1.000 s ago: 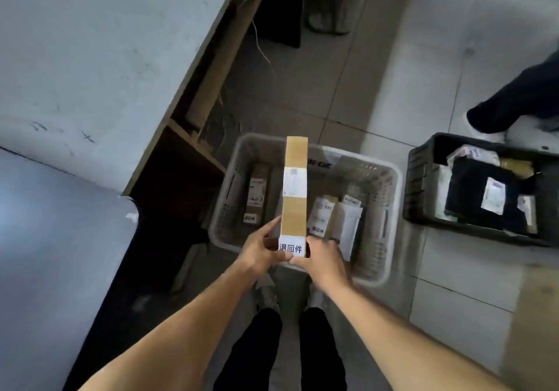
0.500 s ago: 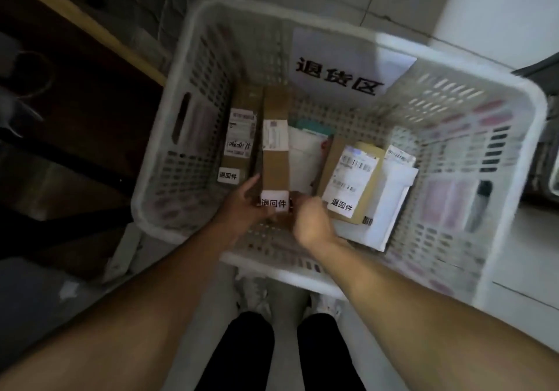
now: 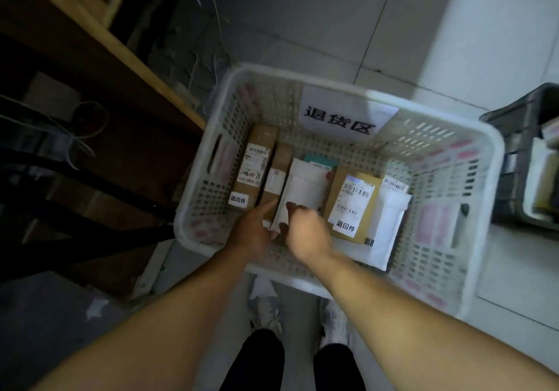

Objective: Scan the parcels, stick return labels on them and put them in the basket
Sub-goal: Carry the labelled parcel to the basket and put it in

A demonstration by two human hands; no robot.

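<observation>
A white slotted basket (image 3: pixel 481 154) stands on the floor with several labelled parcels lying in it. A narrow brown parcel (image 3: pixel 279 169) lies between a wider brown box (image 3: pixel 257 160) on the left and a white padded envelope (image 3: pixel 305 187). My left hand (image 3: pixel 252 230) holds the narrow parcel's near end, thumb along its top. Beside it, my right hand (image 3: pixel 307 228) has curled fingers and pinches the near edge of the white envelope. Further right lie a brown box (image 3: pixel 354 203) with a return label and a white bubble mailer (image 3: pixel 390 221).
A dark crate (image 3: pixel 511 160) holding more parcels stands right of the basket on the tiled floor. The wooden underside of a table (image 3: pixel 99 66) and loose cables are to the left. My shoes (image 3: pixel 263 303) are just below the basket's near rim.
The narrow parcel went from above the basket down into it, beside the left box. My right hand left the parcel and took the white envelope's edge. The view moved closer to the basket.
</observation>
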